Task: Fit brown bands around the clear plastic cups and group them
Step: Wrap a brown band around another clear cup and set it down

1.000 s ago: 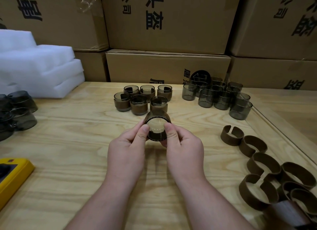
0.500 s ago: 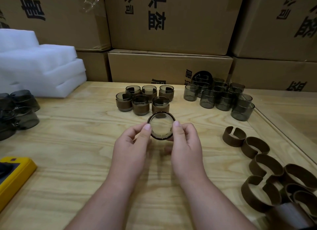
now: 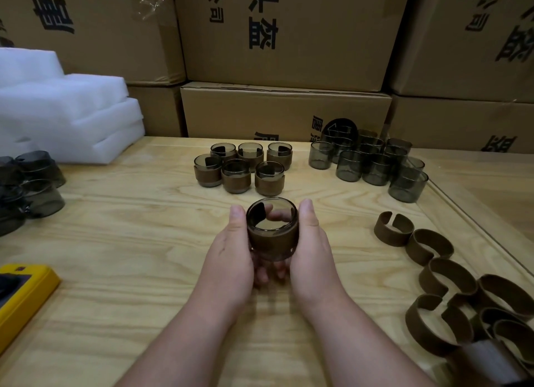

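Both hands cradle one clear cup (image 3: 272, 231) above the counter (image 3: 121, 242), its brown band (image 3: 273, 239) already round it. The left hand (image 3: 231, 259) and right hand (image 3: 310, 256) have their fingers (image 3: 237, 216) curled around its sides. Just beyond the fingers stand six banded cups (image 3: 241, 167); loose bands (image 3: 439, 271) lie to their right.

Dim, warm indoor light, soft from above; faint shadows under the hands on the bench (image 3: 115, 256). Wide-angle bending at frame edges, corners darker. Centre sharp, lower right slightly blurred.

Left hand (image 3: 231, 251), right hand (image 3: 313, 248) grip banded cup (image 3: 272, 232); 6 banded cups (image 3: 242, 167) behind.
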A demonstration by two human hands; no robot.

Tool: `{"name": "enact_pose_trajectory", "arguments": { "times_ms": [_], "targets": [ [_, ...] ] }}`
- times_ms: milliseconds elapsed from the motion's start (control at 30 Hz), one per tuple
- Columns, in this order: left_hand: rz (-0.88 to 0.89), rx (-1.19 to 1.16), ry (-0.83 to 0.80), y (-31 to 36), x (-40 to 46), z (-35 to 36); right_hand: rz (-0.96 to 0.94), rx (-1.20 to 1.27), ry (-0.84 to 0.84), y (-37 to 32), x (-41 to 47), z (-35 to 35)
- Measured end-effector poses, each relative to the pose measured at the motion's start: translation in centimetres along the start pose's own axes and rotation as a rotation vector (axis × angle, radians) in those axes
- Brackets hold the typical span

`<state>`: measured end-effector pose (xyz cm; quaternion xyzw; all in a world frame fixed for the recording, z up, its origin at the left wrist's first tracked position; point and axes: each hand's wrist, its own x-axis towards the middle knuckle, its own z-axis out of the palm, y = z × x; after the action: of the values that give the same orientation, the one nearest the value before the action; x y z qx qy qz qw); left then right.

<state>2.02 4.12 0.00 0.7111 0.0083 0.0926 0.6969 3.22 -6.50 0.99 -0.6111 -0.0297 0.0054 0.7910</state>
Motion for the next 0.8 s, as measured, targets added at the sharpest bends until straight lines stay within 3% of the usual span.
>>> {"name": "enact_pose_trajectory", "arguments": {
  "times_ms": [167,667,800],
  "targets": [
    [-0.042,-0.019,0.096,0.33,0.03,0.59,-0.012,0.029,-0.025,0.29,-0.30,0.47],
    [-0.014,0.033,0.083,0.40,-0.13,0.21,0.005,0.006,-0.012,-0.03,-0.38,0.46],
    [-0.019,0.045,0.185,0.10,0.04,0.43,-0.110,-0.104,0.082,0.89,-0.44,0.73]
  ]
}}
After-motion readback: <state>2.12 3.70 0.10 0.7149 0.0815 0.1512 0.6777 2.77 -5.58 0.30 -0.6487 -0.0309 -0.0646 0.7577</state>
